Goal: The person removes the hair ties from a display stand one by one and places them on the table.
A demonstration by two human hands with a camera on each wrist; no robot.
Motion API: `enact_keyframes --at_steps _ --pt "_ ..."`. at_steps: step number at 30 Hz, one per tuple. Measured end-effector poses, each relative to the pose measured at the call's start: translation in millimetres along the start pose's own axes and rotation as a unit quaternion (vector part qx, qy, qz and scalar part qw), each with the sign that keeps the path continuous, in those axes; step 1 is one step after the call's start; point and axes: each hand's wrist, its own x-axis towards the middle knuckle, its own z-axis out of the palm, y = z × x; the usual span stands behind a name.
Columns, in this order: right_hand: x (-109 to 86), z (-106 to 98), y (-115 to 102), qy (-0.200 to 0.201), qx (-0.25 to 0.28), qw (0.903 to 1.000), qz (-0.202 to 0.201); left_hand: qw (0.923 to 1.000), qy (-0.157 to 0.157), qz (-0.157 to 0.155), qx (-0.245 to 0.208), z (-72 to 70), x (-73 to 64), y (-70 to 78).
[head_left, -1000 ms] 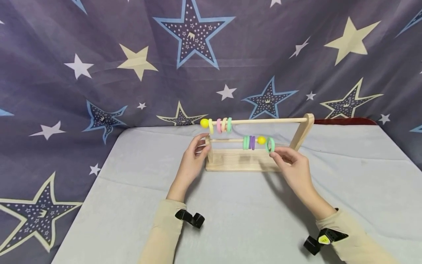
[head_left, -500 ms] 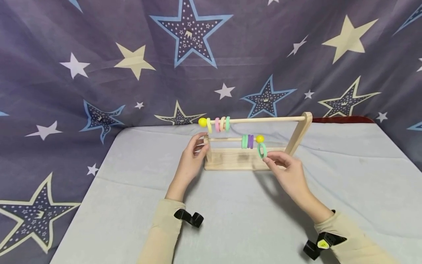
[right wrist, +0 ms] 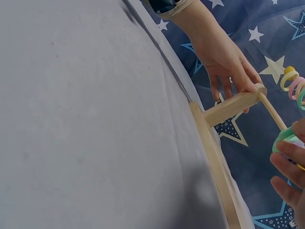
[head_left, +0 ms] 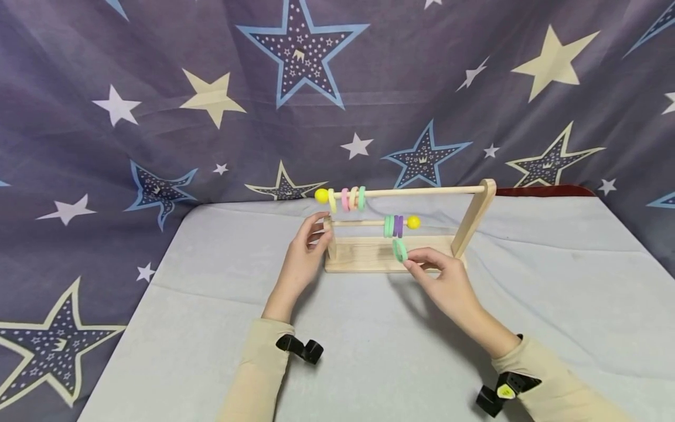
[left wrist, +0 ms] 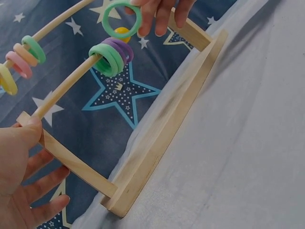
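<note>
A wooden ring rack (head_left: pixel 364 258) has two horizontal rods, each ending in a yellow ball. My left hand (head_left: pixel 302 258) grips the top of its short left post, thumb on the near side. My right hand (head_left: pixel 445 284) pinches a green ring (left wrist: pixel 107 21) between thumb and fingertips. That ring hangs in front of the lower rod, around nothing, just below the threaded rings. On the lower rod sit green rings (head_left: pixel 389 226) and purple rings (head_left: pixel 398 226), beside its yellow ball (head_left: pixel 413 222). The upper rod (head_left: pixel 427 192) carries yellow, pink, peach and green rings near its left end.
A pale grey cloth (head_left: pixel 364 340) covers the table. Behind it hangs a dark curtain (head_left: pixel 401 76) with stars. The rack's tall right post (head_left: pixel 474 217) slants up to the upper rod. A dark red edge (head_left: pixel 548 191) shows at the back right.
My right hand has carried the green ring leftward and down, from beside the lower rod's yellow ball to below the threaded rings. The left hand keeps its grip on the post.
</note>
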Motion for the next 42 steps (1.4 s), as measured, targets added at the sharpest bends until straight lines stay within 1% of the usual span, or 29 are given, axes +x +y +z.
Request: enact_keyframes --at_steps 4,8,17,25,32,37,40,42 --pt "0.1 6 -1 -0.014 0.0 0.9999 -0.01 1.0 0.0 -0.003 0.006 -0.7 -1.0 -0.1" --pt "1.2 12 -2 -0.039 -0.002 0.9992 -0.011 0.9999 0.0 -0.003 0.014 -1.7 -1.7 -1.0" --pt "6.4 26 -11 -0.085 -0.017 0.996 -0.019 0.9999 -0.002 -0.005 0.012 -3.3 -1.6 -0.5" --pt "8.1 42 -17 -0.114 -0.047 0.9922 -0.015 0.9999 -0.003 -0.006 0.009 -3.2 -1.3 0.2" --pt "9.4 50 -20 -0.16 -0.069 0.9847 -0.009 1.0 -0.004 -0.004 0.008 -1.8 -1.6 0.6" --pt "11.1 52 -21 -0.189 -0.1 0.9769 -0.007 1.0 -0.004 -0.001 0.002 0.0 -1.3 -0.4" --pt "11.9 54 -19 -0.208 -0.121 0.9706 -0.013 1.0 -0.002 0.0 0.004 0.1 -0.8 -1.4" --pt "12.3 56 -17 -0.212 -0.132 0.9682 -0.02 1.0 -0.002 0.001 0.005 -0.1 -0.7 -1.5"
